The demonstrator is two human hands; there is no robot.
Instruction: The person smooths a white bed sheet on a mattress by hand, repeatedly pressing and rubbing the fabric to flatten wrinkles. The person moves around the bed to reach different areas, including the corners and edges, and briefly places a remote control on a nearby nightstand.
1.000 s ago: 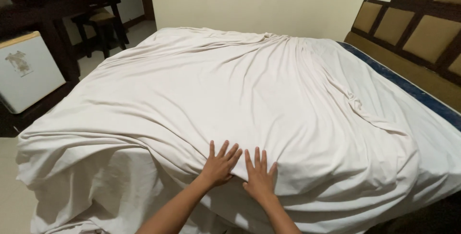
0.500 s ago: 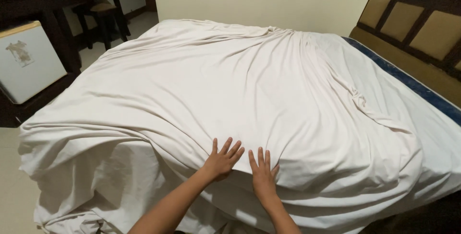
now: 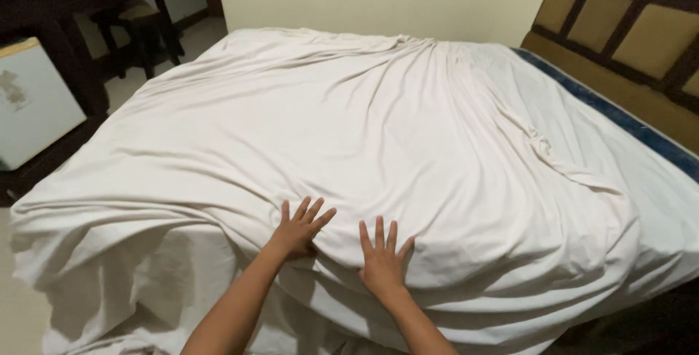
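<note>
White sheet (image 3: 378, 129) draped loose over the bed, both hands flat on its near edge.
Left hand (image 3: 297, 233) and right hand (image 3: 381, 264) press with fingers spread, holding nothing; smoothing seems underway, and the wrinkles toward the headboard (image 3: 641, 42) likely need outward strokes.

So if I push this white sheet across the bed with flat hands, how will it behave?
The white sheet looks floppy: it already lies in long wrinkles and hangs limp over the near edge. Pushed under the left hand and right hand, it would probably bunch into folds rather than slide whole. It seems light.
</note>
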